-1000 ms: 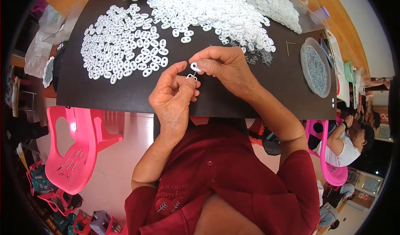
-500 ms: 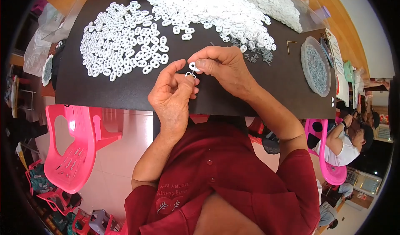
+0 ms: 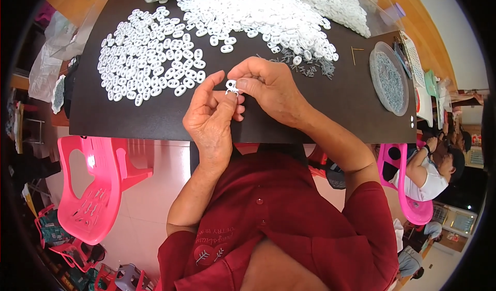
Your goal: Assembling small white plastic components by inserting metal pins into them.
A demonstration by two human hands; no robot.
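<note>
Over the front part of the dark table point(image 3: 165, 118), my hands meet around two small white pieces. My left hand point(image 3: 211, 120) is closed, with thumb and fingers pinching a lower white piece point(image 3: 231, 92), mostly hidden by the fingertips. In my right hand point(image 3: 271, 87), thumb and forefinger pinch an upper white two-holed oval piece point(image 3: 232, 84), set right against the lower one. Whether a pin joins them is too small to tell. Beyond my left hand lie many loose white two-holed ovals point(image 3: 137, 64).
A big heap of white ovals point(image 3: 253, 14) fills the back middle. Small grey pins point(image 3: 323, 69) lie at its near right edge. At the right stands a round clear tub point(image 3: 374, 82) of grey pins. A pink chair point(image 3: 95, 208) is at the left, and another person point(image 3: 426, 172) sits at the right.
The two white pieces have come together; a thin grey pin showed between them earlier. My right hand has shifted slightly left, and the upper piece is turned more upright.
</note>
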